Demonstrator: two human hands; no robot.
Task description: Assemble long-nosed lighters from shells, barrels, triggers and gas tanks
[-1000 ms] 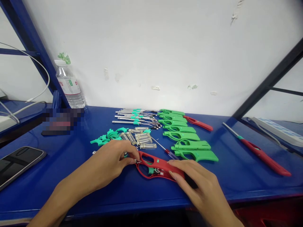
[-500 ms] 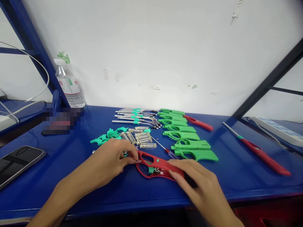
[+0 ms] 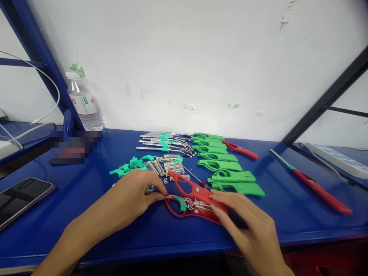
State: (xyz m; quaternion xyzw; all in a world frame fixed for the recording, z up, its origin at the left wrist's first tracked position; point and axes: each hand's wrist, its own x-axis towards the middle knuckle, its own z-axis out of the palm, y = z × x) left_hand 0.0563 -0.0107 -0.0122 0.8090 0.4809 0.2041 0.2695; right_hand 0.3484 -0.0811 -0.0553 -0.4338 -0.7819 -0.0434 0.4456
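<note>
Pinching narrowly at the nose end of the lower red shell half (image 3: 206,215), left hand (image 3: 143,190) thumb and forefinger; whether the wires are gripped too, can't tell. Right hand (image 3: 244,216) fingers hold the upper red shell half (image 3: 202,194) by its rear end, its nose swung away beyond the left fingertips, insides exposed. Between the two sets of fingers: green trigger (image 3: 181,204), white wires (image 3: 188,201), clear tank (image 3: 200,204). To do this well, probably steady the nose with the left tips, tuck loose wire inside the rim, check the trigger sits flat, and hinge the upper half from the rear without dragging parts; a trapped wire could leave a gap. Screwdriver (image 3: 204,184) just beyond right fingertips, green shells (image 3: 221,165) farther out past them.
</note>
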